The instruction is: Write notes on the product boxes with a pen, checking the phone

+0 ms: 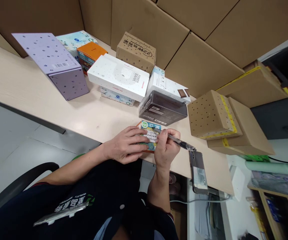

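Observation:
A small blue, white and orange box lies near the table's front edge with its printed face up. My left hand lies over its left part, fingers stretched out and flat, covering some of the print. In my right hand, closed at the box's right side, is a pen. The pen's clear, dark barrel slants out to the right behind the fist. Its tip is close to the box's upper face, but whether it touches cannot be made out. Just beyond stands a shrink-wrapped dark grey box.
Further back are a white power bank box, a lilac box, an orange box and a brown carton. Dotted cartons with yellow tape stand right. A phone lies by the right front edge.

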Demonstrator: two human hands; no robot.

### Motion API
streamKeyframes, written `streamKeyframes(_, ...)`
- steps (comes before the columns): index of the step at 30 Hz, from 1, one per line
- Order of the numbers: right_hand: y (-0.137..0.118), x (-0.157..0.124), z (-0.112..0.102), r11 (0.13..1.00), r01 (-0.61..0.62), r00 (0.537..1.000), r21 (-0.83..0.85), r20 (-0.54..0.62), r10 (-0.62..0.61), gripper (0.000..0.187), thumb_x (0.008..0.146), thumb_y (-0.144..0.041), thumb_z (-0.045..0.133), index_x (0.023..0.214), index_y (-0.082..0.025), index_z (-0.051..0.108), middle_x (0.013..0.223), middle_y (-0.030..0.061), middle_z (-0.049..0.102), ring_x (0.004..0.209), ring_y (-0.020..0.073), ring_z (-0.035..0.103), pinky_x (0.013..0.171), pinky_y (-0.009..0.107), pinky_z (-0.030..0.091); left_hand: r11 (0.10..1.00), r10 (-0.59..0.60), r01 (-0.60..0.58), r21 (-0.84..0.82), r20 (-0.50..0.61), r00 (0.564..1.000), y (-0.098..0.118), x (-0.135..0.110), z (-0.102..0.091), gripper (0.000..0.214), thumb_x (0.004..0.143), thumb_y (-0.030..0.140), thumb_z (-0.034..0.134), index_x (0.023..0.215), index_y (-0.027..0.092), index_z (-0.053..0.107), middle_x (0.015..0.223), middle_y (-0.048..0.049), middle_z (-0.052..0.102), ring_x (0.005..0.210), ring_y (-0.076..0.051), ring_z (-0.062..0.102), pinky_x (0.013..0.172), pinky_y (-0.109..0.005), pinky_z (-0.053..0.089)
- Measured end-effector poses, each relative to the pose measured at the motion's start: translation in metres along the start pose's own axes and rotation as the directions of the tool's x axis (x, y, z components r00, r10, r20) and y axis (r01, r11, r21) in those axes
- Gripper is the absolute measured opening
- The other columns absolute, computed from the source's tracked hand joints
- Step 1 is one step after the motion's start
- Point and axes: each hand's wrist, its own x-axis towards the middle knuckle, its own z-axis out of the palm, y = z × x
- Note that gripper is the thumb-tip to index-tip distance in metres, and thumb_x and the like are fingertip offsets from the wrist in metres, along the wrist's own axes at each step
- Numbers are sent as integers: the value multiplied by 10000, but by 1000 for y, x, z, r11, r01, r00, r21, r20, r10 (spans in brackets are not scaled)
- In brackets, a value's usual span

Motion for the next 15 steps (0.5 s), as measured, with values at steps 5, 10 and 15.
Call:
streamKeyframes(5,-5,-2,4,997,7,996,74,-85,-1,261,1003,-465,540,882,-235,530,674,-51,567,548,121,572,580,281,488,1000,17,-17,-1,-7,1000,0,0,0,269,873,248,657,1134,187,682,1164,-85,758,1229,-313,656,1049,-494,529)
streamKeyframes(10,0,-4,-6,983,-5,969,182,-244,50,172,1009,-410,554,1040,-241,571,781,-37,607,544,109,566,589,287,510,1000,23,-23,17,2,1000,-1,-2,0,289,886,226,623,1170,193,671,1198,-84,752,1258,-305,641,1051,-489,530)
streamKeyframes(15,38,0,-42,965,79,997,-252,29,-74,259,993,-306,530,1177,-217,689,1117,102,700,1006,234,663,925,437,537,1000,14,-15,18,12,1000,-1,-3,0,297,888,216,621,1182,213,667,1215,-76,749,1293,-289,626,1087,-490,511)
